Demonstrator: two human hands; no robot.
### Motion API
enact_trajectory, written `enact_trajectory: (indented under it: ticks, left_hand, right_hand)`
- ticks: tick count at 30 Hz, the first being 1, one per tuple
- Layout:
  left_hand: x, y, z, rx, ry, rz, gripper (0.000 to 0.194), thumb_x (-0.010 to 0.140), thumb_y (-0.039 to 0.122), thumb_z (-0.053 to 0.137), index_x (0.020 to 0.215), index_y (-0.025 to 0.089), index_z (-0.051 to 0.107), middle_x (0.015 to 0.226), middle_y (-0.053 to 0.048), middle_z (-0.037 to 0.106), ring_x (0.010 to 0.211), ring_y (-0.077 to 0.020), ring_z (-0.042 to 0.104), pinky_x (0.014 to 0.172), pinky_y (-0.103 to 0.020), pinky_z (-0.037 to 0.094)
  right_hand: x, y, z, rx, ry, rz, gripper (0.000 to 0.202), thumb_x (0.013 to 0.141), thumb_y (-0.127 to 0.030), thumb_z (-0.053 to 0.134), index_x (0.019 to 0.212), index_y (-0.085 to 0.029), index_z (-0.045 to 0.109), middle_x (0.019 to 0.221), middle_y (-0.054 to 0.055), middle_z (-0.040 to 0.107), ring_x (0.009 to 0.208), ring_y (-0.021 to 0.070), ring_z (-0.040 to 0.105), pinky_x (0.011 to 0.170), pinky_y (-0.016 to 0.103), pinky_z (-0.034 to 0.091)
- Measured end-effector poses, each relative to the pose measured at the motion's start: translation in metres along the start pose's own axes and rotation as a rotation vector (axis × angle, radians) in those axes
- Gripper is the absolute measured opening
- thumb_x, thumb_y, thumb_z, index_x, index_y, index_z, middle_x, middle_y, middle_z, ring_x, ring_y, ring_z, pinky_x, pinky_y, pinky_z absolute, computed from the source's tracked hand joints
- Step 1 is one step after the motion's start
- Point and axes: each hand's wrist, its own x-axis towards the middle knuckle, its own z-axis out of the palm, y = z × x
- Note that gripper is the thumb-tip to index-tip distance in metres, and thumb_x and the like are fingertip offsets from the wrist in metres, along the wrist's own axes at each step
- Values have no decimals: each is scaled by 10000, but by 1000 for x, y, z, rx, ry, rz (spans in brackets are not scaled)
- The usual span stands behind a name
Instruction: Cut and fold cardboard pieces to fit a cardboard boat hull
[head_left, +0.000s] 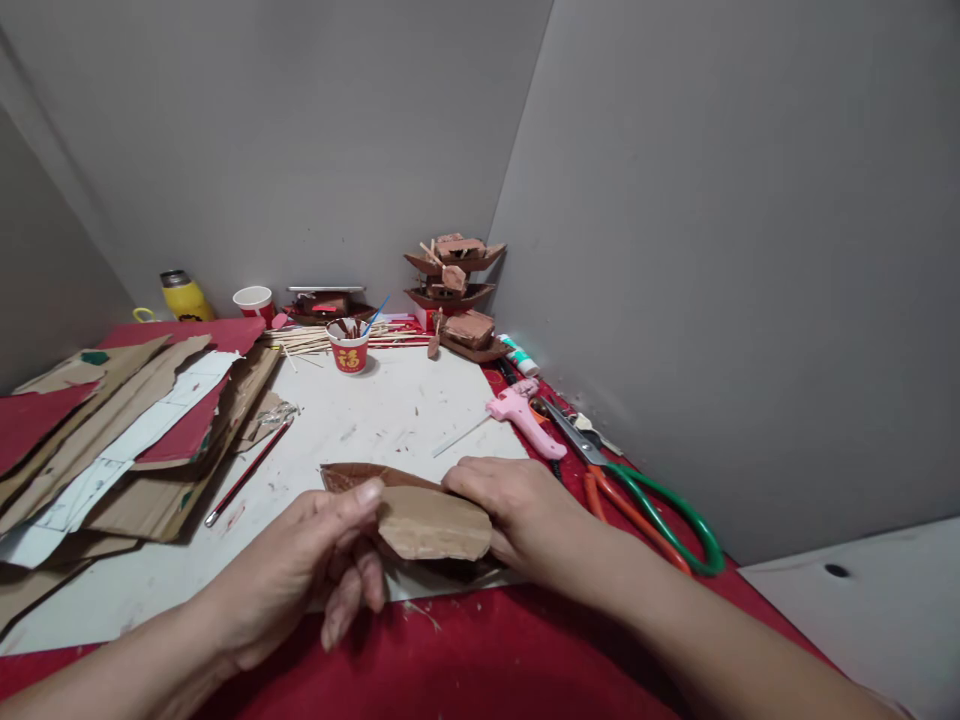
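In front of me is a small brown cardboard model boat [360,474], with a tan, roughly cut piece of cardboard [435,525] over its middle. My left hand [315,560] has its thumb against the left edge of this piece, its other fingers curled loosely below. From the right, my right hand [525,510] grips the boat's far side and right end, and its fingertips are partly hidden behind the cardboard. Much of the hull lies out of sight under the piece and my hands.
Scissors [600,460] and a pink glue gun [525,415] lie to the right. A red paper cup [349,350] of brown paint stands behind, near wooden sticks [300,340] and finished model boats [454,290]. Stacked cardboard [150,430] and a pencil [247,475] are left.
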Motion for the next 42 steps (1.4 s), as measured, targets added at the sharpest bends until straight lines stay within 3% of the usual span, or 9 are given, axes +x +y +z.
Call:
enact_trajectory:
  ticks: [4, 9, 12, 19, 22, 25, 29, 36, 42]
  left_hand:
    - [3, 9, 2, -4, -58, -54, 378, 755, 413, 694, 560, 99, 614, 440, -2, 589, 265, -19, 411, 300, -128, 213]
    - [7, 14, -8, 19, -65, -117, 317, 699, 372, 745, 580, 134, 574, 428, 27, 565, 274, -23, 372, 306, -147, 218]
    - [9, 14, -13, 165, -30, -78, 315, 723, 392, 727, 612, 148, 562, 382, 76, 464, 297, -18, 295, 323, -153, 172]
    - [12, 18, -13, 485, -40, 104, 269, 828, 387, 620, 717, 144, 590, 481, 78, 456, 408, -45, 304, 397, -176, 201]
    - [13, 17, -11, 569, -22, 176, 199, 852, 313, 580, 752, 144, 610, 537, 68, 474, 468, -63, 360, 448, -171, 283]
    - [15, 13, -14, 666, -19, 251, 169, 857, 261, 545, 816, 136, 652, 691, 14, 606, 637, -117, 507, 604, -202, 401]
    - [18, 5, -23, 729, -1, 269, 187, 856, 263, 530, 840, 133, 664, 817, -26, 670, 779, -175, 568, 727, -251, 429]
    - [20, -10, -36, 602, 4, 144, 285, 863, 389, 530, 845, 125, 636, 524, 52, 463, 460, -90, 390, 456, -204, 298]
    - [14, -21, -40, 588, 121, 163, 273, 854, 400, 531, 816, 158, 652, 520, 54, 457, 477, -102, 389, 467, -201, 311]
  right_hand:
    - [1, -3, -4, -18, 2, 4, 194, 714, 8, 518, 786, -165, 567, 774, 32, 590, 707, 156, 532, 619, 238, 382]
    - [5, -1, -6, 134, -51, 76, 150, 766, -23, 539, 786, -167, 579, 801, 31, 614, 722, 152, 548, 637, 238, 413]
    - [5, 3, -3, 236, -72, 117, 140, 789, -45, 545, 800, -174, 598, 757, 3, 627, 675, 134, 546, 612, 224, 405]
    - [7, 8, 0, 299, -71, 93, 160, 740, -13, 553, 781, -161, 597, 749, -5, 605, 673, 130, 515, 611, 222, 377]
    - [9, 8, 3, 310, -77, 120, 148, 732, -14, 553, 734, -162, 550, 700, -23, 559, 634, 115, 477, 580, 210, 347]
    - [10, 9, 7, 325, -70, 120, 175, 724, -13, 551, 698, -173, 486, 665, -42, 504, 606, 101, 443, 554, 196, 318]
    - [11, 9, 10, 308, -64, 97, 201, 720, -10, 545, 691, -184, 448, 672, -48, 484, 605, 95, 421, 555, 190, 305]
    - [20, 1, 5, 222, -118, 113, 208, 722, -26, 548, 716, -197, 432, 677, -44, 502, 596, 98, 420, 544, 190, 296]
    - [37, -4, 3, 185, -163, 95, 142, 781, -60, 524, 750, -192, 483, 706, -25, 539, 612, 109, 451, 568, 206, 324]
